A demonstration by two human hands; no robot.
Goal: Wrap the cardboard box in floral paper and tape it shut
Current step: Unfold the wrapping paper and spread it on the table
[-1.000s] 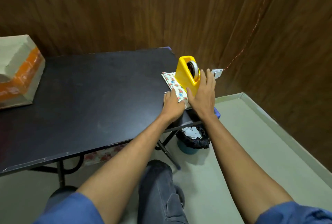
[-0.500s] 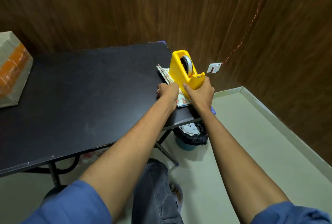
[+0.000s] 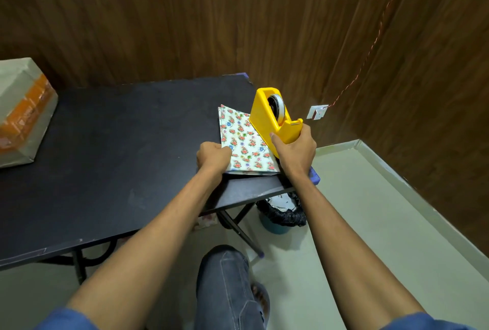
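Observation:
A folded sheet of floral paper [image 3: 244, 141] lies at the right end of the black table [image 3: 119, 149]. My left hand [image 3: 213, 158] is closed on the paper's left edge. My right hand [image 3: 295, 152] grips the near end of a yellow tape dispenser [image 3: 267, 115], which is tilted up off the paper, its tape roll showing. A cardboard box [image 3: 21, 112] with orange tape stands at the table's far left, well away from both hands.
A wooden wall runs behind and to the right of the table. Under the table's right corner stands a blue bin with a black liner [image 3: 281, 216]. A white wall socket [image 3: 317, 112] with a red cord sits beyond the dispenser. My knee [image 3: 225, 276] is below the table edge.
My right hand went from lying flat on the dispenser to gripping and lifting it off the paper. My left hand closed on the paper, and more of the sheet now shows.

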